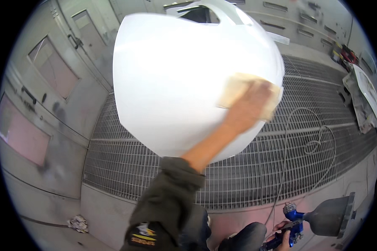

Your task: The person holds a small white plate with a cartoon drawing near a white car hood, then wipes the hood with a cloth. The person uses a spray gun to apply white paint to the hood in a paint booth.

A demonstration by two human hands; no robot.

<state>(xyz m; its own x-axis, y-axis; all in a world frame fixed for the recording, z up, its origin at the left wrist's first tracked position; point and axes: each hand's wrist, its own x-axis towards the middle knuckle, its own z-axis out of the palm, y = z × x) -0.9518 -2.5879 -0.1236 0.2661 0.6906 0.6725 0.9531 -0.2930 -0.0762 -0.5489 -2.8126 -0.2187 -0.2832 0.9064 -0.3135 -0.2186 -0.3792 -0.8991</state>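
Note:
A large, glossy white car body panel [167,79] stands raised in front of me. Against its right side my left hand [249,106] presses a pale yellow wiping cloth [234,90]; hand and cloth are smeared by motion. Low on the right, my right hand [285,239] grips the handle of a blue paint spray gun [295,228]. A dark grey cup [329,215] is joined to the gun and lies sideways, pointing right. The gun is well away from the panel.
Metal floor grating [234,180] runs beneath the panel. A thin hose [285,154] loops across it on the right. Another white part [366,92] rests on a stand at the far right. Doors with windows [54,67] line the left wall. A crumpled rag [78,224] lies at lower left.

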